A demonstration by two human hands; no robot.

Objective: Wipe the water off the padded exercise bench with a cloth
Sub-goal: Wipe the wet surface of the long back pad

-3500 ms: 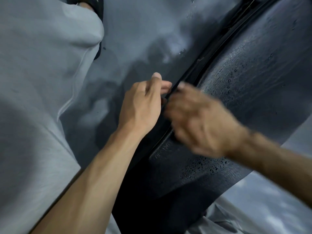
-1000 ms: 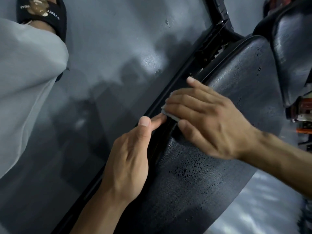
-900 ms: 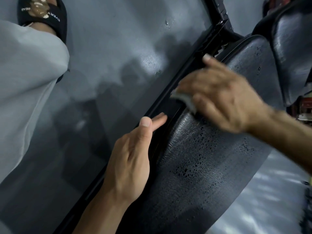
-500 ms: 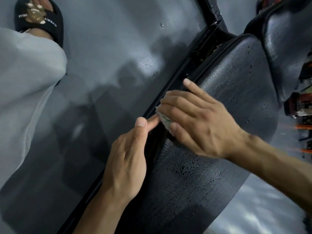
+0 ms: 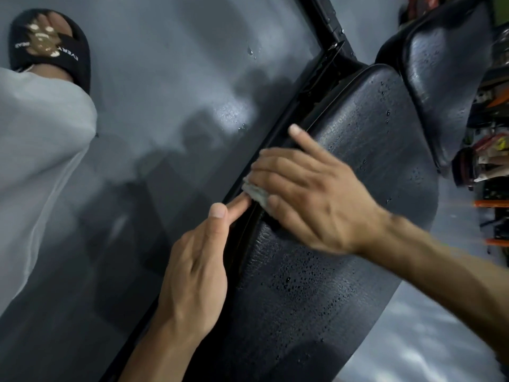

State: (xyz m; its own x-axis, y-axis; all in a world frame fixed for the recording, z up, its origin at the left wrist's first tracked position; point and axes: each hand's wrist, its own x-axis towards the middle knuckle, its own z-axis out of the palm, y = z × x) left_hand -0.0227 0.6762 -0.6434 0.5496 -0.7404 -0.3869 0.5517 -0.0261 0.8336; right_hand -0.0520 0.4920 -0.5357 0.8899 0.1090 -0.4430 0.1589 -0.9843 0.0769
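The black padded bench runs from lower middle to upper right, its textured pad beaded with water drops. My right hand lies flat on the pad's left edge, pressing a small grey cloth that shows under the fingers. My left hand rests along the pad's left side, its fingertips on the black frame rail beside the cloth, holding nothing. A second black pad sits at the upper right, also wet.
Grey glossy floor with a few water drops spreads to the left. My grey trouser leg and black slipper are at the left. Cluttered coloured items stand at the right edge.
My right hand has swept the cloth up and down along the pad's left edge over the last second and is now about where it was half a second ago. My left hand has barely moved.
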